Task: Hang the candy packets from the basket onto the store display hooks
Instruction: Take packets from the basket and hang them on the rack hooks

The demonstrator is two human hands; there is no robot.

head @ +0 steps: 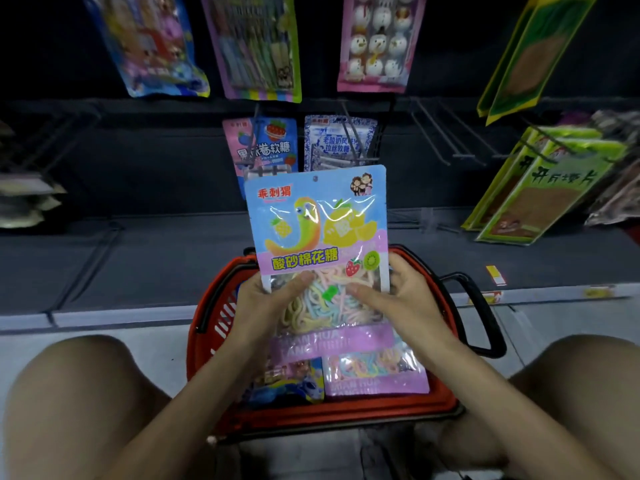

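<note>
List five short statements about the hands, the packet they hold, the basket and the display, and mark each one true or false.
1. Both the left hand and the right hand hold the pastel candy packet upright above the basket. True.
2. The basket is empty. False: at least two packets lie in it, a lilac packet and a blue packet.
3. A pink packet of snowman-shaped sweets hangs in the upper row. True.
4. The green packets hang at the left of the display. False: the green packets hang at the right.
5. The basket is blue. False: it is red, with a black handle.
</note>
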